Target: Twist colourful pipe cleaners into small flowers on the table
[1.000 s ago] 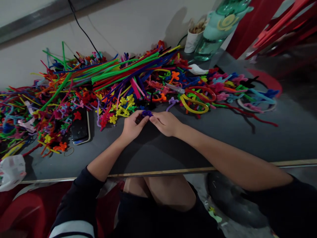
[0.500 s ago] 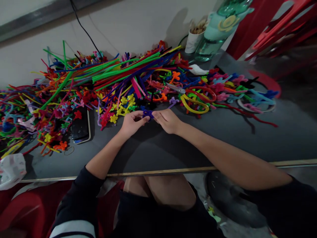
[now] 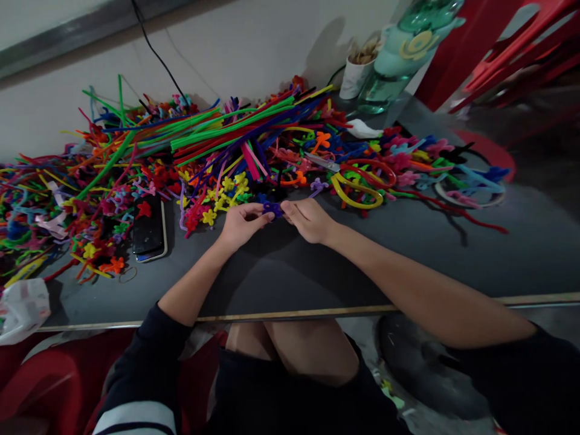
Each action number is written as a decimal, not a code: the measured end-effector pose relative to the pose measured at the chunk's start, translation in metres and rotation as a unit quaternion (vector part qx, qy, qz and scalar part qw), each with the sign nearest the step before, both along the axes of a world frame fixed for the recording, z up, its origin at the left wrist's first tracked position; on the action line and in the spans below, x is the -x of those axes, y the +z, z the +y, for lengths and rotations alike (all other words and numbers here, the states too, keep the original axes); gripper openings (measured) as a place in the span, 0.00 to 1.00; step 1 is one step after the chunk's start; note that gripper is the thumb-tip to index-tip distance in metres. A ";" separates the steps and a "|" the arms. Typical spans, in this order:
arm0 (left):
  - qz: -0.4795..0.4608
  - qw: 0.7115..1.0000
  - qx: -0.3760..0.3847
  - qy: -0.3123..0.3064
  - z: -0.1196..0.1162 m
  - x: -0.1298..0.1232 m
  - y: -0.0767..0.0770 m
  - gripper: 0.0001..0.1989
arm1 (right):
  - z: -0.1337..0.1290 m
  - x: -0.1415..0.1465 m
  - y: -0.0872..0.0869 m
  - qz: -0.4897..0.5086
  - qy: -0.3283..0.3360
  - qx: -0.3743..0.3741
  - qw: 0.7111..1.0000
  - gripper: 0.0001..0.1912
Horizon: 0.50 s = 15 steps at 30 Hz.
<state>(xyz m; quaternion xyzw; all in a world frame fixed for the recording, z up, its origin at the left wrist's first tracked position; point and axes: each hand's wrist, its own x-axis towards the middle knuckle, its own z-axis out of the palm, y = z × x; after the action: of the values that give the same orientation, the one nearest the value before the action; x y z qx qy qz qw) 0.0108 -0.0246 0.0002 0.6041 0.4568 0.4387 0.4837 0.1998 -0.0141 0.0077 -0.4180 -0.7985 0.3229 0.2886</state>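
Both hands sit a little farther from the person than a second ago, nearer the heap, and the small purple pipe-cleaner piece (image 3: 272, 208) between them has gone with them; the grip itself looks unchanged, so the work on that piece reads as going on rather than finished. The left hand (image 3: 241, 225) is nearly closed, thumb and forefinger pinching the piece's left side; the right hand (image 3: 309, 220) is likewise curled in, its fingertips (image 3: 287, 211) meeting the piece from the right; how the piece is bent between them is too small to tell. The piece is held just above the dark table (image 3: 408, 254), at the near edge of the pile of coloured pipe cleaners (image 3: 217, 136) that spreads beyond both hands. Just beyond the left hand lie small yellow flower shapes (image 3: 226, 196); well to its left a phone (image 3: 148, 232) rests flat, screen up; beyond and to the right of the right hand lies a yellow loop (image 3: 353, 192), touching a red one; a white cup (image 3: 357, 72) and a green bottle (image 3: 399, 54) stand far off past the heap.
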 end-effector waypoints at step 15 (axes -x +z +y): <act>0.141 0.979 -0.147 0.001 -0.001 0.005 -0.006 0.12 | 0.008 0.000 -0.002 0.041 0.088 0.079 0.992 0.26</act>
<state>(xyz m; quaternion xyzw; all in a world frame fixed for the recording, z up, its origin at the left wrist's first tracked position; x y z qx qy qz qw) 0.0058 -0.0257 -0.0063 0.7237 0.4515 0.4125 0.3196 0.2002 -0.0057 0.0053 -0.3537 -0.7919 0.4261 0.2574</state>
